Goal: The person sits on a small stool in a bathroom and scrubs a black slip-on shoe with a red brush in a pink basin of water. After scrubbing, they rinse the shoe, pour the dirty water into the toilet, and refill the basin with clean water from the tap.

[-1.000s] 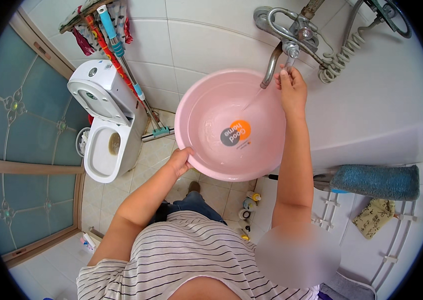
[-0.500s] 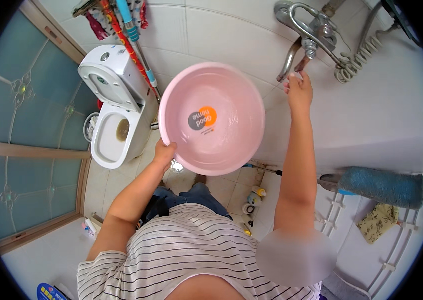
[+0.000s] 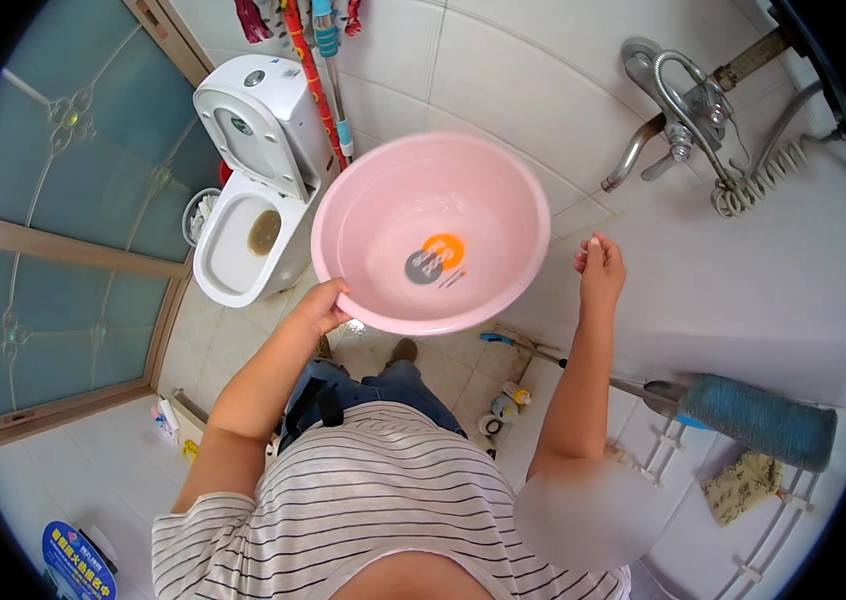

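A round pink plastic basin [image 3: 373,240] hangs in the middle of the view, tilted, with an orange and grey sticker on its bottom. Inside, the bottom glistens as if wet; how much water it holds is hard to tell. My left hand [image 3: 323,306] grips its rim at the near left, thumb over the edge. To the right of the basin, my right hand [image 3: 601,270] is raised with its fingers curled in and nothing visible in them. It stays apart from both the basin and the metal wall tap [image 3: 633,160], whose spout lies beyond it.
At left stands a white toilet [image 3: 233,255] with its lid up and brownish water in the bowl. Mop handles [image 3: 308,75] lean behind it. A coiled shower hose [image 3: 758,185] hangs at right. A blue-grey brush head [image 3: 763,420], a rack [image 3: 658,455] and bottles [image 3: 508,402] are nearer me.
My right hand has come away from the tap's lever and moved toward me. The lever now points another way. The basin has tilted, its rim still in my left hand. The view has shifted.
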Motion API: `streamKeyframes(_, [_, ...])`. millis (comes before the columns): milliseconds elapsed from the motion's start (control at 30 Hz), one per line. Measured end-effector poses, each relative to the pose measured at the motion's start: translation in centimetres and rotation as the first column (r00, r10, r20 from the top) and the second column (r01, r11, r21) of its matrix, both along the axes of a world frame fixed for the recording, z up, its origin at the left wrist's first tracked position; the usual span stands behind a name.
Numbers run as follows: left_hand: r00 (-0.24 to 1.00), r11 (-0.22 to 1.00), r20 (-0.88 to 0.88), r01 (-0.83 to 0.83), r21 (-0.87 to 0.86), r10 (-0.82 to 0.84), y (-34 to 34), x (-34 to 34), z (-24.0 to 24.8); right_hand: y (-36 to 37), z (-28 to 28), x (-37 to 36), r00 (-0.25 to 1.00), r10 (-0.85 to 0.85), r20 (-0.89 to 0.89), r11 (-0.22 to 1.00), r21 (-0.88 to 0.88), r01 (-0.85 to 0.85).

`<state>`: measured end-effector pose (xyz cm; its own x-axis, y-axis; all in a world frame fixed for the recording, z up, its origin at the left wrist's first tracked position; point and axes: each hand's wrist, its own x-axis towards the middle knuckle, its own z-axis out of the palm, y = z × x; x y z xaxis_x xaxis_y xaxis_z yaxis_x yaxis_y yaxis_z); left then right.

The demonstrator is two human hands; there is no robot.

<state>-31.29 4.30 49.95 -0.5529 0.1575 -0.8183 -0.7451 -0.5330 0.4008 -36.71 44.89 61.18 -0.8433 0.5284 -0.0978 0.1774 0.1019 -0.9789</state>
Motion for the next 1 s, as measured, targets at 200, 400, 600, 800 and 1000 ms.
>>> streamKeyframes(200, [0.997,0.943,0.064,0.065,-0.325,-0.047,-9.1,5.0,-0.5,-1.4,-3.8,1.9,0.983,0.095,0.158,0.995,-0.005,-0.095])
streamKeyframes(400, [0.988,0.862,0.014,-0.129,-0.49,0.156,-16.2,7.4,3.1,-3.5,-5.4,1.5,0.969,0.132,0.207,0.991,-0.001,-0.135])
streamKeyframes(600, [0.95,0.856,0.016,-0.274,-0.438,0.312,-17.5,5.5,-0.4,-9.2,-5.3,-0.8,0.946,0.285,0.154,0.958,-0.049,-0.281])
streamKeyframes(800, [0.893,0.839,0.005,-0.421,-0.344,0.45,-24.8,12.8,0.8,-12.3,-6.9,-0.8,0.915,0.333,0.228,0.943,-0.064,-0.328])
streamKeyframes(1000, [0.793,0.733,0.01,-0.558,-0.389,0.609,-29.2,10.8,-2.0,-17.9,-6.6,-2.0,0.86,0.434,0.269,0.897,-0.044,-0.439])
